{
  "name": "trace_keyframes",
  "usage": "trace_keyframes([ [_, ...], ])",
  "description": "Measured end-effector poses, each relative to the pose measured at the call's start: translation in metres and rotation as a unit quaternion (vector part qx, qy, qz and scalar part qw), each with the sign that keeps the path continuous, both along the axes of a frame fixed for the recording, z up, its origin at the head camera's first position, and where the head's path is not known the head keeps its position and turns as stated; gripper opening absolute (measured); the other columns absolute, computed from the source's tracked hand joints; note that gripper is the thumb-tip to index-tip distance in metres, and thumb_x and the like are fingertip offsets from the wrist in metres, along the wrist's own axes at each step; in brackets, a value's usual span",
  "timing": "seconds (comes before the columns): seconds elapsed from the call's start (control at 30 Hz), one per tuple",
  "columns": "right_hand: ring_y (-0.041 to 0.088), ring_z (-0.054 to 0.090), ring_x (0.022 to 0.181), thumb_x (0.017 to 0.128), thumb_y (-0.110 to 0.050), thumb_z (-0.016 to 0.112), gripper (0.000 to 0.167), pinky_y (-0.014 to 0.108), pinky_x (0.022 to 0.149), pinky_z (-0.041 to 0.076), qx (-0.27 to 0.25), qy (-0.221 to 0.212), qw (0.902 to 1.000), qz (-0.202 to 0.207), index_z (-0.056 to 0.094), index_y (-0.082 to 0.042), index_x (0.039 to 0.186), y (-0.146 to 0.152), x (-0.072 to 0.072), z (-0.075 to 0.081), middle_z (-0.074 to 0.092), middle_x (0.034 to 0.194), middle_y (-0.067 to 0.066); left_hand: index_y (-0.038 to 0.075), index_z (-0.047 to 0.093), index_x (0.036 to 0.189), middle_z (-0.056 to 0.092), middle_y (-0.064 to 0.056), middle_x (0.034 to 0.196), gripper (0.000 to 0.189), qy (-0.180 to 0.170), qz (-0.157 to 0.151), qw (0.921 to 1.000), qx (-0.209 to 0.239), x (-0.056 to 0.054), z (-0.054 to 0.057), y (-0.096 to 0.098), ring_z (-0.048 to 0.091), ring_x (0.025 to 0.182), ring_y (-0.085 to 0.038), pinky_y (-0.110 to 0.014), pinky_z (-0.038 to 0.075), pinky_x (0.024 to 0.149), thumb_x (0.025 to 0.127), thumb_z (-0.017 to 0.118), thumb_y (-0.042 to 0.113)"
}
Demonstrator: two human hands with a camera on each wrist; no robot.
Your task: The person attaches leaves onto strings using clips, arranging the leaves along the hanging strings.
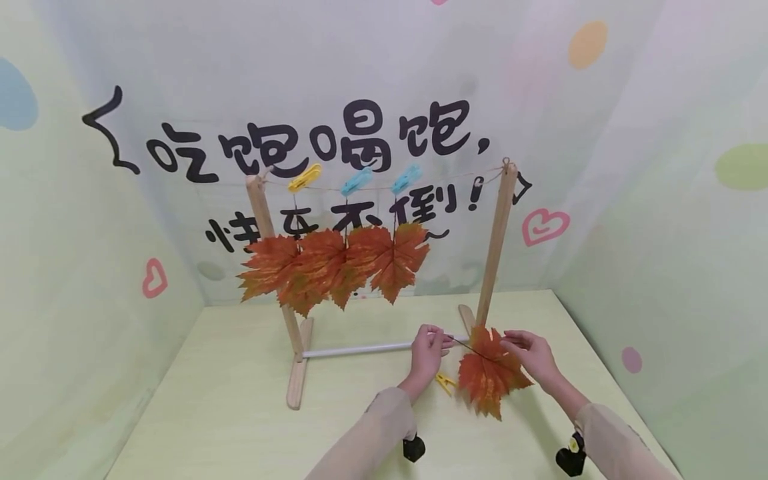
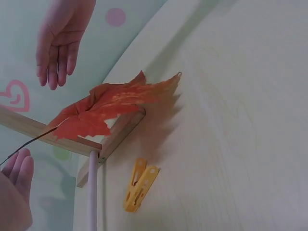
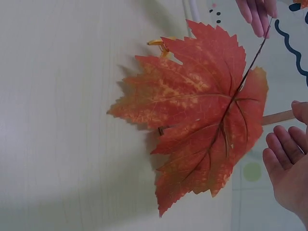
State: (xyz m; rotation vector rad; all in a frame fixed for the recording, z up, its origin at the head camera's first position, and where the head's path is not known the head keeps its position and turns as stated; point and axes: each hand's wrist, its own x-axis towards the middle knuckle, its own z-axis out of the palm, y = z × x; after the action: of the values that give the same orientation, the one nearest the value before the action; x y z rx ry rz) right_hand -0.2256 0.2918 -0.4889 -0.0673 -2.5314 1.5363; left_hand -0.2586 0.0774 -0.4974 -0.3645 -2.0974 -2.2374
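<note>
A red-orange artificial maple leaf point(image 1: 489, 373) is held over the table by its thin dark stem, which my left hand point(image 1: 427, 353) pinches at the end. In the left wrist view the stem runs from those fingertips point(image 2: 24, 166) to the leaf point(image 2: 96, 113). My right hand point(image 1: 534, 360) is beside the leaf's right edge, its fingers relaxed; the right wrist view shows this hand point(image 3: 291, 163) apart from the leaf point(image 3: 202, 106). A yellow clothespin point(image 2: 139, 185) lies on the table below the leaf.
A wooden stand has two posts point(image 1: 497, 247), a white crossbar point(image 1: 360, 350) and a string between the post tops. Three similar leaves point(image 1: 393, 260) hang from it by one yellow clothespin point(image 1: 305, 179) and two blue clothespins point(image 1: 357, 181). Printed fabric walls surround the table point(image 1: 240, 427).
</note>
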Motion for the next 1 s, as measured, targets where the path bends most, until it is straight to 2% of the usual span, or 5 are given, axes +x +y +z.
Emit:
trace_keyframes([
  [0.17,0.023,0.061,0.091,0.088,-0.015,0.059,0.036,0.027,0.074,0.052,0.004,-0.007,0.9999,0.007,0.056,0.009,0.116,0.001,-0.002,0.000,0.063,0.104,0.022,-0.011,0.044,0.096,0.063,-0.031,0.089,0.010,0.008,0.014,0.9999,-0.003,0.008,0.017,-0.004,0.063,0.081,-0.041,-0.041,0.053,0.068,0.094,0.043,-0.001],
  [0.33,0.008,0.060,0.085,0.086,-0.017,0.062,0.037,0.016,0.073,0.048,0.012,0.007,0.9999,0.007,0.057,0.008,0.114,0.005,-0.005,0.004,0.064,0.101,0.021,-0.014,0.044,0.096,0.062,-0.032,0.086,0.012,0.022,0.037,0.9990,-0.001,0.008,0.025,-0.009,0.064,0.077,-0.040,-0.043,0.053,0.067,0.088,0.049,-0.007],
  [0.5,-0.003,0.057,0.081,0.087,-0.017,0.062,0.037,0.013,0.072,0.046,0.026,0.014,0.9995,0.009,0.057,0.008,0.113,0.009,-0.006,0.008,0.064,0.102,0.021,-0.016,0.049,0.092,0.063,-0.031,0.083,0.013,0.034,0.050,0.9982,0.003,0.005,0.030,-0.015,0.063,0.076,-0.043,-0.050,0.051,0.068,0.084,0.055,-0.009],
  [0.87,-0.006,0.057,0.079,0.087,-0.013,0.061,0.035,0.013,0.070,0.047,0.001,0.023,0.9994,0.025,0.057,0.010,0.113,0.006,-0.009,0.009,0.063,0.101,0.024,-0.013,0.065,0.089,0.065,-0.027,0.081,0.012,0.054,0.031,0.9980,-0.009,-0.002,0.045,-0.030,0.063,0.075,-0.040,-0.035,0.055,0.065,0.084,0.059,-0.003],
  [1.0,-0.002,0.059,0.082,0.087,-0.012,0.061,0.036,0.014,0.072,0.047,-0.004,0.015,0.9993,0.033,0.056,0.011,0.114,-0.001,-0.011,0.006,0.063,0.102,0.023,-0.009,0.066,0.090,0.065,-0.026,0.082,0.013,0.050,0.024,0.9984,-0.012,-0.013,0.042,-0.038,0.063,0.076,-0.039,-0.032,0.055,0.065,0.085,0.060,0.000],
])
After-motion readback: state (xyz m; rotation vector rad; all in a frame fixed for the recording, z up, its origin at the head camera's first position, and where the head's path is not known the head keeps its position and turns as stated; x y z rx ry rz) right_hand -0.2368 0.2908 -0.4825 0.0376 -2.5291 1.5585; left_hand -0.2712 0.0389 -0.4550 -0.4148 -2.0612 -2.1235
